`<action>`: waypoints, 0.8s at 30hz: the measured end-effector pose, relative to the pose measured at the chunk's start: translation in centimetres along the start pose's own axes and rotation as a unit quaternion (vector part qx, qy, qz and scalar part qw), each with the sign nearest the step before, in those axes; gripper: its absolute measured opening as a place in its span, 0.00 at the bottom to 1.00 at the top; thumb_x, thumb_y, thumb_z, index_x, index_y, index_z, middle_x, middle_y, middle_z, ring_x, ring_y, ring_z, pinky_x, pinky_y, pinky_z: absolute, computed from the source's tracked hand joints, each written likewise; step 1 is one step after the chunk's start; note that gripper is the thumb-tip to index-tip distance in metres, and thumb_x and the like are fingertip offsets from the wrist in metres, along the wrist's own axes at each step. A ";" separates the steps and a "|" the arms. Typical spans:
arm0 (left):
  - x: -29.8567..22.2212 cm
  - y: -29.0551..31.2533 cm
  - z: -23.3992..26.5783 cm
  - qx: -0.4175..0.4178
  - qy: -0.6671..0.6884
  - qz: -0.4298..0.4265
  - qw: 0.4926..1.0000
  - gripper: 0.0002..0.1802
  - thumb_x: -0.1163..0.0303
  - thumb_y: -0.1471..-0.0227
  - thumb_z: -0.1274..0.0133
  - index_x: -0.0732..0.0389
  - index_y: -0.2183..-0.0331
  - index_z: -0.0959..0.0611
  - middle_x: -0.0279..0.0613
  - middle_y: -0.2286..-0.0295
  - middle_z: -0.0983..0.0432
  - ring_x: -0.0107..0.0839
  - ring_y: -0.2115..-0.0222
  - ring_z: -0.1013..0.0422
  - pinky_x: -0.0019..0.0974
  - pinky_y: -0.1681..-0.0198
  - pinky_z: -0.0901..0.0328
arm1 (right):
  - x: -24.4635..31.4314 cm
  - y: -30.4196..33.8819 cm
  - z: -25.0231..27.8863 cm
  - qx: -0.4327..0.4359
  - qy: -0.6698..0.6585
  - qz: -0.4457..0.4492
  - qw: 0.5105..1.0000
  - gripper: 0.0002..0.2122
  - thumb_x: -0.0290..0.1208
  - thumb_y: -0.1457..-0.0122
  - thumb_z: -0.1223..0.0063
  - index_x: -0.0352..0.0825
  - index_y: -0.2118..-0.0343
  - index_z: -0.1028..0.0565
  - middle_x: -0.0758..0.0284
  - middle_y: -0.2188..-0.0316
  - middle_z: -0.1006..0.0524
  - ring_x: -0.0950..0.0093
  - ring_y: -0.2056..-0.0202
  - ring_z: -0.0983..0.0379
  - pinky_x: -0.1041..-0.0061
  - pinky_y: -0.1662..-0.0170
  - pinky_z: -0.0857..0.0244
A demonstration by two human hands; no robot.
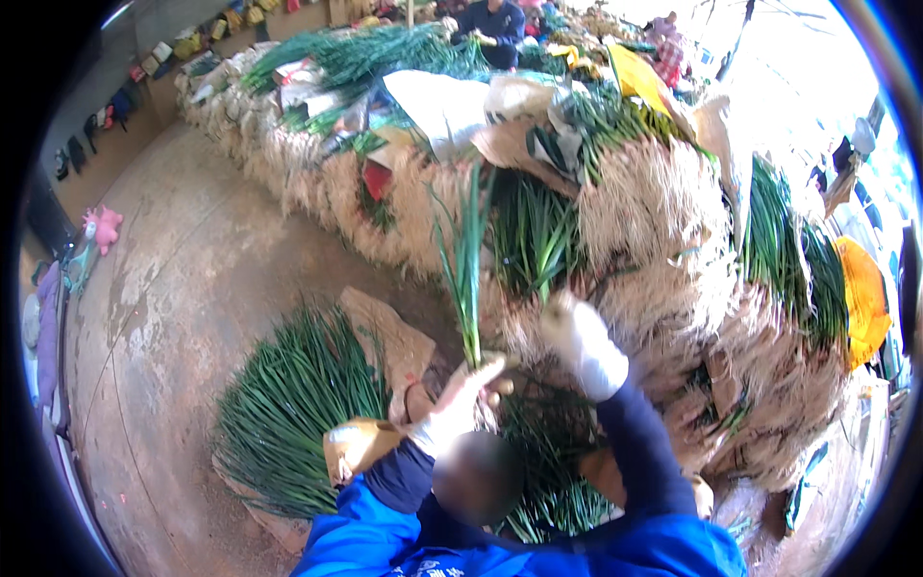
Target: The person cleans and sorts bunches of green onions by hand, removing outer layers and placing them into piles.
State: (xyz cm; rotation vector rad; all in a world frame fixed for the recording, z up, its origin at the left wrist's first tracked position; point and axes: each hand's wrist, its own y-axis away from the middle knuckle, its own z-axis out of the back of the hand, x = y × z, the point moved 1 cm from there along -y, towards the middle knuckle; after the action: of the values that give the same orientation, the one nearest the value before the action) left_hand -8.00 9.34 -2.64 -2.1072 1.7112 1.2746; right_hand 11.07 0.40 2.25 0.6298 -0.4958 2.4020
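While the head view looks down, left hand [471, 394] is curled round a slim clutch of green onions [465, 279] near the stem bases; leaves rise above the fist, in front of the stacked heap [654, 212] with its pale root fringe. Right hand [582, 346], whitish and blurred, is raised just beside the heap; cannot tell whether it clasps anything. Large leafy bundle [288, 413] lies left of the left forearm, brown sheet [389, 332] by it; more leaves [553, 490] between the forearms.

Handling, my judgement: light; lower stems fairly firm, perhaps slippery if damp; leaves flexible, easily creased. Best hold low on the stems, above the roots, squeezing gently.
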 end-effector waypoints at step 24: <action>0.5 0.3 0.8 -0.038 -0.049 0.135 0.989 0.19 0.53 0.43 0.54 0.59 0.76 0.26 0.31 0.87 0.33 0.20 0.91 0.40 0.23 0.89 0.46 | 2.2 3.0 -7.7 0.162 -0.334 -0.143 0.917 0.10 0.37 0.40 0.50 0.35 0.70 0.25 0.70 0.81 0.29 0.84 0.78 0.34 0.81 0.74 0.39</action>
State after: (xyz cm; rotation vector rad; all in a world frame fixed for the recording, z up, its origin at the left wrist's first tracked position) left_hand -8.64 9.34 -3.40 -1.8638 1.9847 1.5098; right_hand 5.18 2.86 -3.47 1.5773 -0.2422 1.9555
